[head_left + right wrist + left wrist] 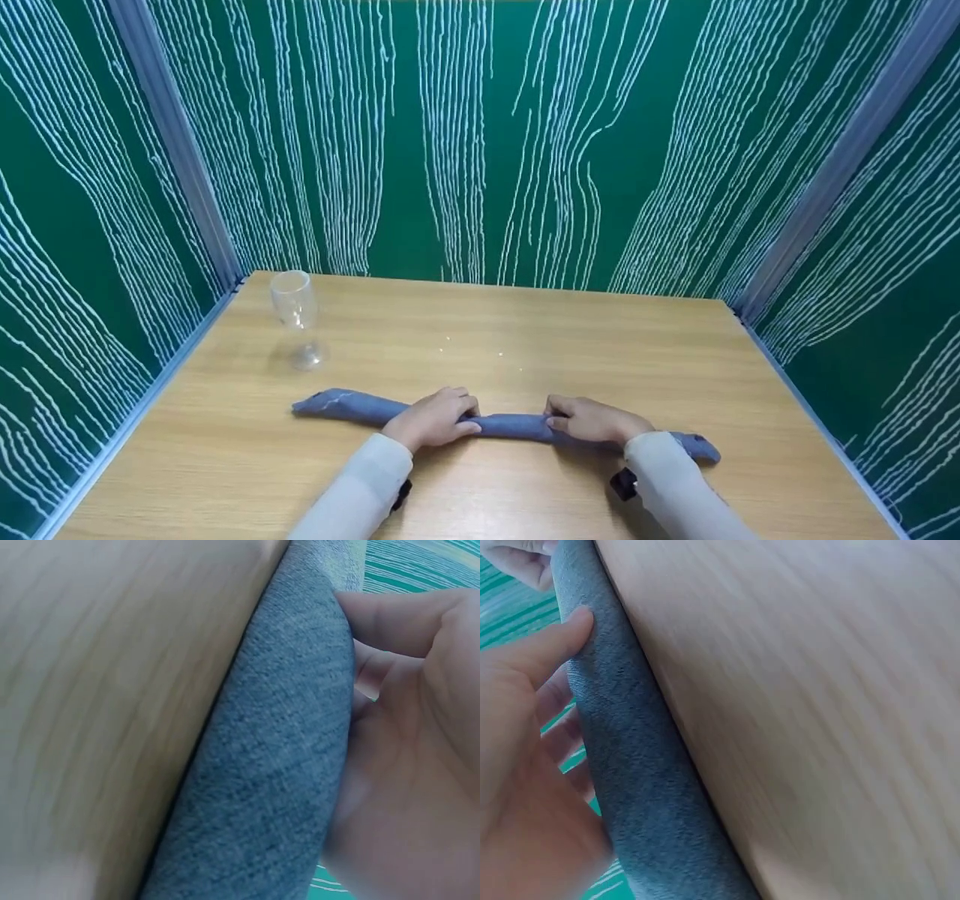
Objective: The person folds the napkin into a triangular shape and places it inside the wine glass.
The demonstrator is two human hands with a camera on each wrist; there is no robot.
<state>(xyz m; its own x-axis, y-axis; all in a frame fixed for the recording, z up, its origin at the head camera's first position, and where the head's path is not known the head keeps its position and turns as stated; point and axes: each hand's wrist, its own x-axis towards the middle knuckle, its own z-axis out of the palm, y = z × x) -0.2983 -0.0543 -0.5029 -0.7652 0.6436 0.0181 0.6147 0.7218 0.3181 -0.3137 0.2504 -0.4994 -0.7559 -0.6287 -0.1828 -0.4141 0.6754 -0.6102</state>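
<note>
A blue-grey cloth [514, 426], rolled into a long tube, lies across the table near its front, with pointed ends at left and right. My left hand [439, 417] grips the roll left of its middle, and the left wrist view has its thumb on the cloth [641, 765] with fingers behind. Right of the middle, my right hand [596, 420] holds the same roll between thumb and curled fingers. In the right wrist view the thumb presses the edge of the cloth [262, 727]; some fingertips are hidden behind it.
A clear stemmed glass [295, 307] stands upright at the table's back left, beyond the roll's left end. Several tiny white specks lie on the wooden table [600, 337]. Green panels [630, 172] with white wavy lines enclose the back and both sides.
</note>
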